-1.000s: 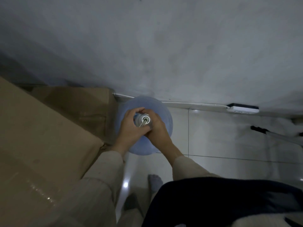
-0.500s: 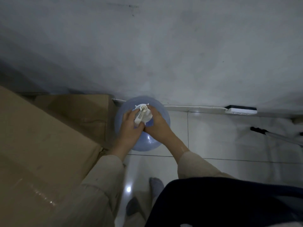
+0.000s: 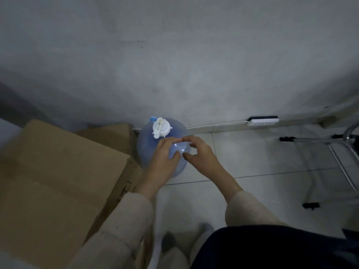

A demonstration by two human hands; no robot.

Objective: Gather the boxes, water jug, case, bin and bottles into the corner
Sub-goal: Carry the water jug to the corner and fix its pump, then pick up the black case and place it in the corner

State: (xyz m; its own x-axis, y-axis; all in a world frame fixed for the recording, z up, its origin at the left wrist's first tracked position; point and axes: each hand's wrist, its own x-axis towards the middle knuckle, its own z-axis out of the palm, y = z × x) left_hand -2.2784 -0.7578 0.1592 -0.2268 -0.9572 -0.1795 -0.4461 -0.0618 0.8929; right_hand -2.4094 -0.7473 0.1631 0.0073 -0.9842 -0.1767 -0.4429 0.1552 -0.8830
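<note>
A blue water jug [image 3: 147, 148] with a white pump cap [image 3: 160, 127] stands on the tiled floor against the wall, right beside the cardboard boxes. My left hand [image 3: 163, 158] and my right hand [image 3: 200, 154] hover just above the jug's near shoulder, fingers apart and curved, holding nothing. A large cardboard box [image 3: 54, 183] fills the left side. A smaller box [image 3: 110, 136] sits behind it, touching the jug's left flank.
A white power strip [image 3: 263, 121] lies along the base of the wall at the right, with a cable running left. A metal stand with black feet [image 3: 330, 152] occupies the far right floor. My feet in grey socks [image 3: 206, 229] are below the jug.
Both hands have come off the jug's white cap and drawn back toward me. The jug now stands upright against the wall by the boxes.
</note>
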